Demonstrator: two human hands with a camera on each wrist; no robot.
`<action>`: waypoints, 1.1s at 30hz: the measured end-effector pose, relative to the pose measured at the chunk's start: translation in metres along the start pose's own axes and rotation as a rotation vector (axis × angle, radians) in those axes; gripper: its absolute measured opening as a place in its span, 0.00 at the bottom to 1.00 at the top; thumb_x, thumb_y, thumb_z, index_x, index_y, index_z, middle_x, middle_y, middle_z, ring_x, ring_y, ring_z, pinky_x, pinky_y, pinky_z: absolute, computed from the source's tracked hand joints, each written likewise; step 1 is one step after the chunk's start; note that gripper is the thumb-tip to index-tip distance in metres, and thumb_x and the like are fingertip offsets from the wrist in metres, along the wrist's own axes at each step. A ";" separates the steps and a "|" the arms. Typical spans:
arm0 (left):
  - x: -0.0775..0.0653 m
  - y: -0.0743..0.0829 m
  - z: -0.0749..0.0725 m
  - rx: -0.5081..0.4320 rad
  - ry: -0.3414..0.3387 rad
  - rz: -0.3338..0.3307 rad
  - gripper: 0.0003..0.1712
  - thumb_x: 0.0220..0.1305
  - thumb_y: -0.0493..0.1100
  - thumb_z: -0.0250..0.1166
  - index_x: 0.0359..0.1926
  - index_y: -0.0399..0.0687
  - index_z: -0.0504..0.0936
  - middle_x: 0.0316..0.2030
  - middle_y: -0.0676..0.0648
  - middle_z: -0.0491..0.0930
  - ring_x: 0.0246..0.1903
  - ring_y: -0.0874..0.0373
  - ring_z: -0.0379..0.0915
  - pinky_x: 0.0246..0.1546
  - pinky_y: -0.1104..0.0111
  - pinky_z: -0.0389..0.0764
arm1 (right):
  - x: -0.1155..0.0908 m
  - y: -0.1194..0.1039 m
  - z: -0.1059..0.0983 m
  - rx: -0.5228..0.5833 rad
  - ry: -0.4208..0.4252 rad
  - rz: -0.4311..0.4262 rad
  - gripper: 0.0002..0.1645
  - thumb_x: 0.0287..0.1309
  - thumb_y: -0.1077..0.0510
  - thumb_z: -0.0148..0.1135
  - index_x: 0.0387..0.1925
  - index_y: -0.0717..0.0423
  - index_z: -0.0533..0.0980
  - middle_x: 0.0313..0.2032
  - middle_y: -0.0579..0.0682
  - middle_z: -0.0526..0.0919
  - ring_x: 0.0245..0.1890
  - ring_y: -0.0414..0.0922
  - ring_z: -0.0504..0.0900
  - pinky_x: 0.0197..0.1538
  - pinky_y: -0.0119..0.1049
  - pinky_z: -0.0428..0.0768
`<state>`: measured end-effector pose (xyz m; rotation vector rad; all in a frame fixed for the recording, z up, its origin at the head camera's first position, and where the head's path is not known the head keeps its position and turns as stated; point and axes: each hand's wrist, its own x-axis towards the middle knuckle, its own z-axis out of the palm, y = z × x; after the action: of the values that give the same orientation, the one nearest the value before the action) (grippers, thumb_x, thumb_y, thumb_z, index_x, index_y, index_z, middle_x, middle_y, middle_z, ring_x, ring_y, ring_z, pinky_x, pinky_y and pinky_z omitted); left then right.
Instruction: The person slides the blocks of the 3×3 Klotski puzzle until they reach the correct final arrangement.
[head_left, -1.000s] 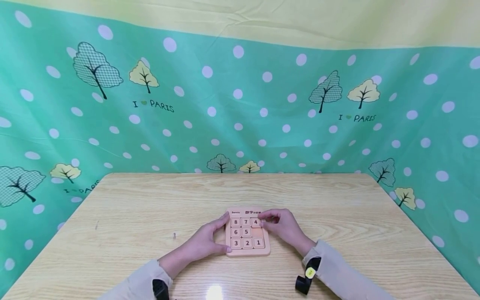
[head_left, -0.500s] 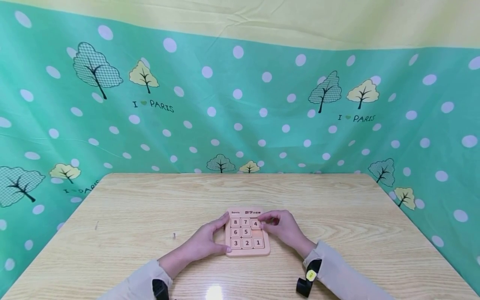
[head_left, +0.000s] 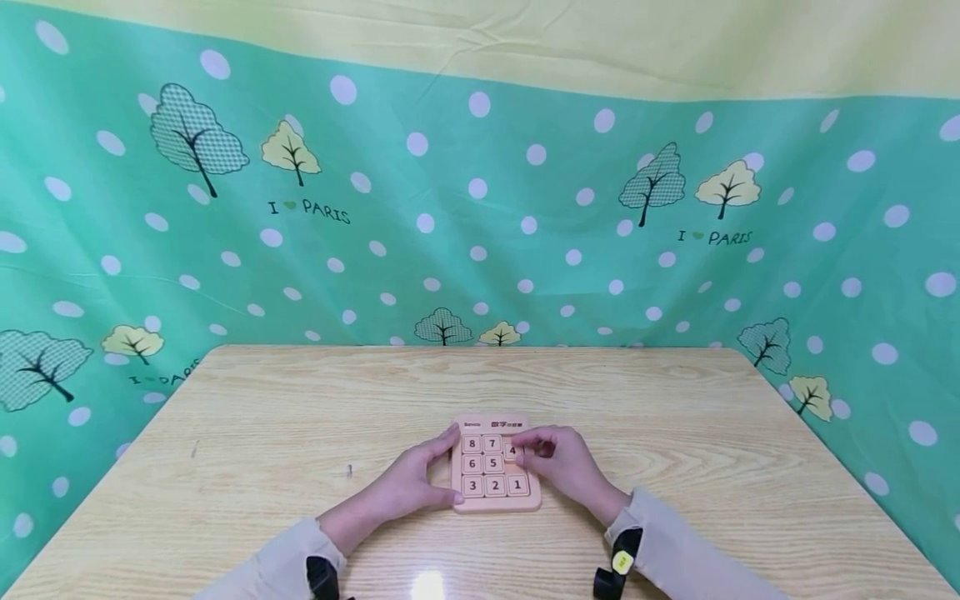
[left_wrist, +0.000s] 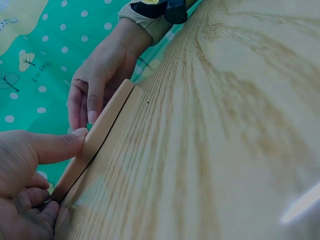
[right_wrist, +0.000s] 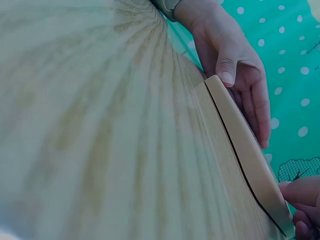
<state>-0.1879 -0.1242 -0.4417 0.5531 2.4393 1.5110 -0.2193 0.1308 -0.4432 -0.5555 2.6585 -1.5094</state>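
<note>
A pink sliding number puzzle [head_left: 495,504] lies flat on the table, with number tiles in rows. My left hand [head_left: 405,483] holds its left side, thumb at the near corner and fingers along the far part of that edge. With thumb and forefinger, my right hand [head_left: 566,462] pinches the tile marked 4 [head_left: 512,452] at the right column. That tile sits askew between the top and middle rows, partly covered by my fingers. In both wrist views only the puzzle's side edge [left_wrist: 100,130] shows; its face is hidden.
The light wood-grain table [head_left: 337,392] surrounds the puzzle on all sides. Behind it hangs a green dotted cloth [head_left: 480,233] printed with trees. A black wrist camera [head_left: 609,583] hangs below my right sleeve, close above the table.
The 4 tile has come down from the top right slot towards me, with my right hand moving along. My left hand and the puzzle stay in place.
</note>
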 end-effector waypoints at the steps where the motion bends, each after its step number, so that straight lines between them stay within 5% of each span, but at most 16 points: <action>1: 0.000 0.000 0.000 0.000 0.000 0.000 0.54 0.44 0.42 0.75 0.69 0.34 0.55 0.72 0.42 0.49 0.71 0.46 0.42 0.70 0.53 0.44 | 0.000 0.001 0.000 -0.005 0.008 0.001 0.13 0.48 0.62 0.70 0.39 0.54 0.83 0.38 0.47 0.85 0.33 0.39 0.75 0.37 0.28 0.75; 33: 0.002 -0.002 0.001 0.010 -0.002 0.007 0.55 0.44 0.41 0.75 0.69 0.34 0.55 0.72 0.42 0.50 0.71 0.46 0.43 0.70 0.53 0.45 | 0.003 0.000 -0.003 0.026 -0.013 0.006 0.16 0.46 0.61 0.71 0.40 0.55 0.83 0.38 0.48 0.85 0.31 0.41 0.75 0.34 0.27 0.74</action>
<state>-0.1894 -0.1234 -0.4441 0.5652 2.4471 1.5015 -0.2229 0.1324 -0.4409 -0.5542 2.6248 -1.5304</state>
